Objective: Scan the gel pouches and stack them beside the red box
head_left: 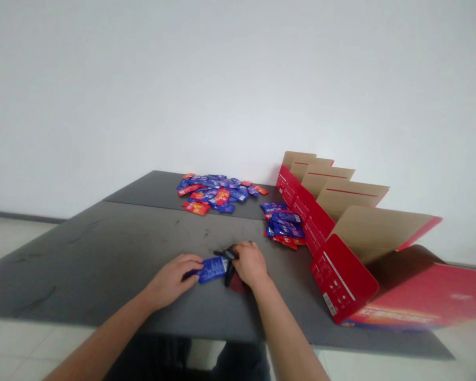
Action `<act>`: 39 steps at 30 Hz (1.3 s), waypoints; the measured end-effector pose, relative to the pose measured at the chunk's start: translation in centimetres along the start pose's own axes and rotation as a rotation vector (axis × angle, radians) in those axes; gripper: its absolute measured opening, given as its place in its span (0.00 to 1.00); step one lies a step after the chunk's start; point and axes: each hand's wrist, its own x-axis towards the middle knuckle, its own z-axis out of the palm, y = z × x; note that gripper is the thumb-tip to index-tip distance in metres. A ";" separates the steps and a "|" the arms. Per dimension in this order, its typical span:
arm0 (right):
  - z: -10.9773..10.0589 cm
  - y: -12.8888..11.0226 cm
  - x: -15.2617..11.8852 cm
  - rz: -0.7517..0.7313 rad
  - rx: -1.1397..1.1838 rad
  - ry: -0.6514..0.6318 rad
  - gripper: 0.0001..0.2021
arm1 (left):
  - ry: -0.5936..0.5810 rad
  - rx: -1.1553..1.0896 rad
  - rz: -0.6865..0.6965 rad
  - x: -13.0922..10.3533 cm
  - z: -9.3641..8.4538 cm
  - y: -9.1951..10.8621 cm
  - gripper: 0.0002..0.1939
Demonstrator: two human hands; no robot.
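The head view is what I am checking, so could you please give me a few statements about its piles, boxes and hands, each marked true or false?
1. The right hand holds a black tool. True.
2. The left hand is well away from the blue packet. False: its fingers are on the packet.
3. The boxes stand in a row on the right. True.
4. The boxes are all closed. False: their flaps stand open.
5. The big pile has both blue and red packets. True.
6. The small pile is farther from the hands than the big pile. False: it is nearer.
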 end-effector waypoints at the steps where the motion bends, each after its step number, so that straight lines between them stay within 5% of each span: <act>1: -0.5 0.7 0.1 0.052 -0.018 0.011 0.10 | 0.000 0.001 0.003 0.0 0.0 -0.1 0.13; 4: -1.2 0.0 0.1 0.018 -0.012 0.048 0.09 | 0.007 0.004 0.005 0.0 0.2 -0.3 0.13; 9: 1.0 -4.5 -0.6 -0.237 0.064 0.003 0.08 | 0.021 0.001 -0.002 -0.1 0.4 -0.3 0.13; 16: -0.9 -0.6 0.5 0.197 -0.090 0.007 0.10 | 0.014 0.010 0.011 -0.1 0.0 0.2 0.12; 20: -1.2 -2.7 0.6 -0.008 -0.057 0.052 0.09 | 0.009 0.012 0.011 -0.2 0.1 0.0 0.13; 23: -0.1 -3.7 0.6 -0.222 -0.010 -0.030 0.08 | 0.003 0.013 -0.004 -0.2 0.0 0.3 0.12; 30: -1.4 0.6 1.4 0.108 -0.080 -0.027 0.10 | -0.005 0.024 0.012 -0.1 -0.1 0.4 0.12; 34: -1.6 -1.2 1.1 -0.020 -0.048 0.045 0.09 | -0.002 0.030 0.005 -0.1 0.1 0.0 0.13; 37: -0.8 -1.9 1.2 -0.214 -0.008 -0.047 0.09 | -0.004 0.031 -0.001 -0.1 0.0 0.2 0.12; 39: -0.7 -0.9 1.5 -0.163 -0.019 -0.085 0.09 | -0.005 0.026 0.003 -0.1 -0.2 0.4 0.12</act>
